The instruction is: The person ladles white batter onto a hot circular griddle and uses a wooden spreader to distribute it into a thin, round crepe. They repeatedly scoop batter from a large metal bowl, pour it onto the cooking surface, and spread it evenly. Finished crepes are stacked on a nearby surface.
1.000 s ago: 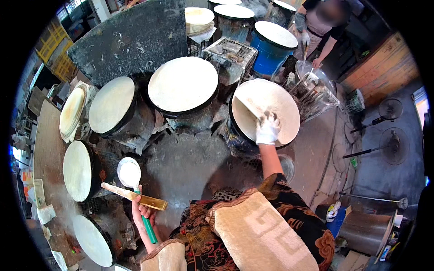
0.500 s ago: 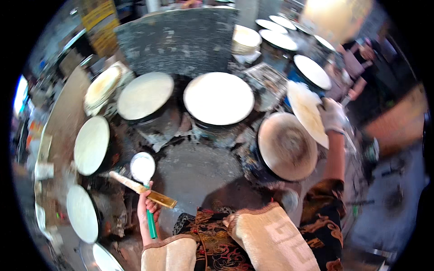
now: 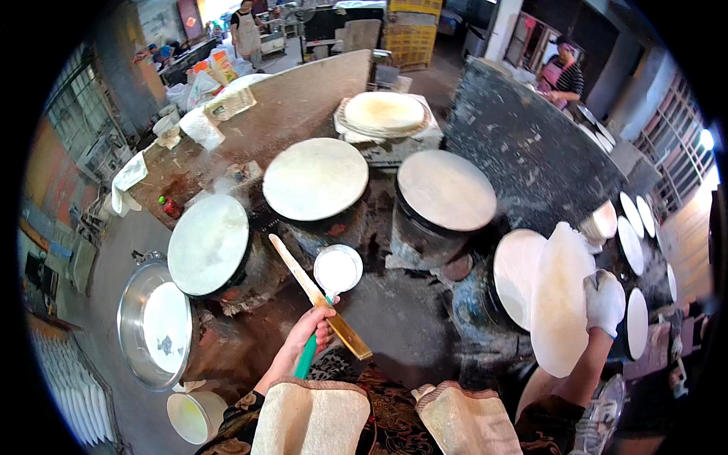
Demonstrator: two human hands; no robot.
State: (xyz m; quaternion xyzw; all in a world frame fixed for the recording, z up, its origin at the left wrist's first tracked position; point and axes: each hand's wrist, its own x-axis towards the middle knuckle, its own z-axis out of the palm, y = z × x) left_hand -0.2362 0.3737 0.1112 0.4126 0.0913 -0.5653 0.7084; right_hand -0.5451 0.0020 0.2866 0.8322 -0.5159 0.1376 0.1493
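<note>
My bare left hand point(image 3: 306, 334) is closed around two tools. One is a ladle point(image 3: 339, 270) with a green handle, its bowl full of white batter. Crossing it is a long flat spatula point(image 3: 345, 336), pale and coated at the far end, yellowish-brown at the near end. At the right, my right hand point(image 3: 605, 302), in a white glove, grips the edge of a large thin pancake point(image 3: 560, 303). The sheet hangs upright beside a round griddle point(image 3: 516, 277) with a pale surface, partly covering it from view.
Round griddles with pale sheets curve around me: left point(image 3: 208, 244), centre-left point(image 3: 316, 180), centre-right point(image 3: 447, 189). Behind them lies a pancake stack point(image 3: 384, 111). A metal basin point(image 3: 130, 334) and a bucket point(image 3: 196, 417) stand at left. A dark panel point(image 3: 523, 136) rises behind. Two people stand farther back.
My view has swung left, so the griddles appear farther right. The pancake in my right hand now hangs more upright and shows its broad face. My left hand keeps both tools.
</note>
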